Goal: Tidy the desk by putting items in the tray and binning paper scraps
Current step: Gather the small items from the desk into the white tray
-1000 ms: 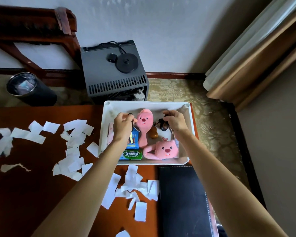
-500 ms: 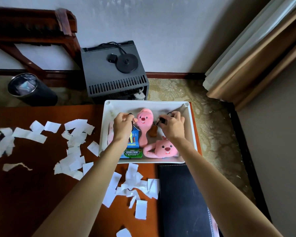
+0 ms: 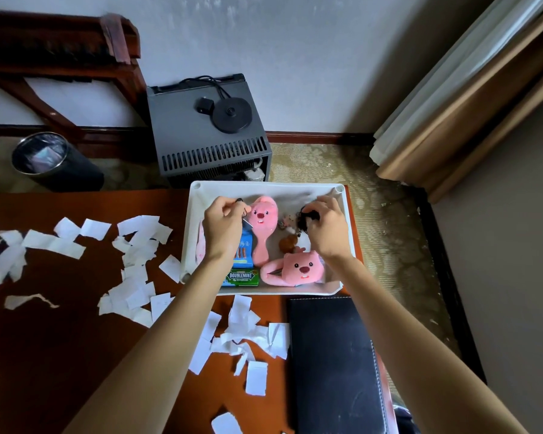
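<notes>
Both hands work inside the white rectangular plastic tray (image 3: pixel 347 239): left hand (image 3: pixel 221 230) pinches a thin black loop; right hand (image 3: pixel 325 227), shifted rightward, now grips a dark fuzzy trinket; white torn paper scraps (image 3: pixel 132 245) remain unbinned on the desk.

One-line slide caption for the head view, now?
Both hands, left hand and right hand, work over the white plastic tray; torn white paper scraps litter the desk.
</notes>
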### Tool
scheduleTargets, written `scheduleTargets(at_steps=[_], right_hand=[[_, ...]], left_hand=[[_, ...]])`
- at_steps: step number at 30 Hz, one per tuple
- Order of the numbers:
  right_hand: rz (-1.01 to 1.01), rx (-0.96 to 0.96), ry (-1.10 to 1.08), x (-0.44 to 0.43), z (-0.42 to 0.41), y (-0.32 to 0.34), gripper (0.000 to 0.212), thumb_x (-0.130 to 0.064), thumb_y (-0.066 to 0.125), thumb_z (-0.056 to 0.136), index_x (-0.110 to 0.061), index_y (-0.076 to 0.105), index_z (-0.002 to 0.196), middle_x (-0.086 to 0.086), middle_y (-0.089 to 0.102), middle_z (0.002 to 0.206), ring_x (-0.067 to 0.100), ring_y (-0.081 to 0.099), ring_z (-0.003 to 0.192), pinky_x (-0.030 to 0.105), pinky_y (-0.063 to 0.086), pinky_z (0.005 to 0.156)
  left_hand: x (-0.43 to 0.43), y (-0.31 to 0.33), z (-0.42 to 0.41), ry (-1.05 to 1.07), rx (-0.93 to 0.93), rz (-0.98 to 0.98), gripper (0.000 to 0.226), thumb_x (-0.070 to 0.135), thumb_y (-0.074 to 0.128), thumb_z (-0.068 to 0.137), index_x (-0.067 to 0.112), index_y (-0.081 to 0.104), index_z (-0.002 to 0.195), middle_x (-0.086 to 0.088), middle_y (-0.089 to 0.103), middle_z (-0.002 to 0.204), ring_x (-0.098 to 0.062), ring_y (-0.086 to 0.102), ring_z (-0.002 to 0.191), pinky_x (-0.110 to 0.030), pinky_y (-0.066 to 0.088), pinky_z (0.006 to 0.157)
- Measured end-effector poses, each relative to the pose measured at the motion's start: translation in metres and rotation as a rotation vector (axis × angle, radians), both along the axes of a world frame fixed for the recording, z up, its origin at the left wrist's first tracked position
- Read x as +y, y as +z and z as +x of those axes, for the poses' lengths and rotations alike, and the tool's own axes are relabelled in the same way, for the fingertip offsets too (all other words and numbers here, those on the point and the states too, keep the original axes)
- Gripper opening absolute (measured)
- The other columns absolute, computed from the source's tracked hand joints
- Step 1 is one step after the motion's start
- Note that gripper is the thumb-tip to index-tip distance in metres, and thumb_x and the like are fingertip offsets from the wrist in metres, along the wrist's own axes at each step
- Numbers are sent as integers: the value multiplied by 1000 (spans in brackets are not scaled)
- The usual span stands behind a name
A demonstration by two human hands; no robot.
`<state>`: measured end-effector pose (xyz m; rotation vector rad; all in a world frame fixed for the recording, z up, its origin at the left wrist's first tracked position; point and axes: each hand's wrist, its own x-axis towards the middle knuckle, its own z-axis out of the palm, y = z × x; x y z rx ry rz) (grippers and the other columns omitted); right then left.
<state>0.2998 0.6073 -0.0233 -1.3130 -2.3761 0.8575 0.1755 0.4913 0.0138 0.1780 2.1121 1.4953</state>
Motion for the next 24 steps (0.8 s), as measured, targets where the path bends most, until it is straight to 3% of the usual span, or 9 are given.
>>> scheduleTargets(at_steps=[2, 5, 9, 12, 14, 16, 18, 21, 24], right_hand=[[-70, 143, -80, -1, 2, 10, 40, 15, 42, 71, 3, 67, 100, 17, 59, 114, 26, 54, 106, 16, 39, 88], [-308, 327, -172, 0, 8, 24, 44, 18, 36, 72, 2, 65, 101, 16, 64, 105, 23, 61, 96, 20, 49, 83], [-592, 254, 106, -3, 23, 39, 37, 9, 56, 81, -3, 58, 116, 6, 60, 105, 12, 54, 88, 11, 47, 70], [-560, 168, 187, -10, 24, 31, 51, -7, 71, 77, -14, 54, 125, -5, 60, 106, 3, 53, 84, 7, 43, 74], [-495, 208, 122, -13, 21, 27, 40, -8, 71, 78, -11, 59, 116, -6, 59, 92, 4, 53, 75, 13, 42, 72], [-428, 204, 76, -12, 22, 24, 25, -8, 68, 80, -6, 62, 104, -5, 58, 82, 9, 52, 71, 18, 40, 69], [-377, 182, 80, -11, 23, 23, 21, -7, 65, 82, -3, 60, 103, -2, 59, 82, 14, 53, 73, 14, 39, 64], [-261, 26, 118, -3, 24, 25, 22, -8, 61, 85, -1, 58, 106, 10, 65, 92, 18, 51, 79, 21, 37, 67], [-180, -211, 174, 9, 23, 25, 19, -11, 57, 88, -2, 58, 105, 20, 67, 101, 31, 59, 84, 33, 41, 70]], left_hand=[[0, 8, 6, -35, 41, 54, 9, 6, 56, 87, 2, 63, 86, 1, 65, 76, -6, 58, 71, -15, 45, 66], [8, 16, 17, -85, 19, 99, 11, 5, 59, 85, 6, 66, 77, 4, 63, 64, 3, 57, 54, -2, 42, 50], [27, 17, 33, -120, -98, 123, 13, 2, 61, 84, 4, 68, 73, 8, 62, 53, -1, 55, 50, -12, 44, 53], [37, 14, 41, -129, -197, 128, 19, 2, 64, 84, 11, 65, 67, 8, 64, 54, -16, 58, 66, -31, 50, 71], [41, 16, 47, -160, -246, 145, 5, 0, 64, 84, 1, 68, 81, 2, 62, 61, -21, 57, 72, -34, 51, 76], [45, 19, 53, -162, -308, 166, 13, -3, 63, 84, -10, 65, 95, 2, 61, 61, -17, 57, 69, -29, 51, 77], [47, 21, 55, -160, -371, 197, 3, -6, 60, 85, -6, 62, 87, -1, 58, 67, -14, 57, 69, -24, 52, 76], [47, 15, 51, -172, -325, 152, 18, -9, 60, 83, 3, 58, 70, -7, 55, 72, -14, 58, 65, -17, 55, 63], [46, 1, 45, -161, -217, 79, 27, -11, 63, 77, 10, 57, 62, -18, 60, 83, -21, 62, 67, -30, 56, 69]])
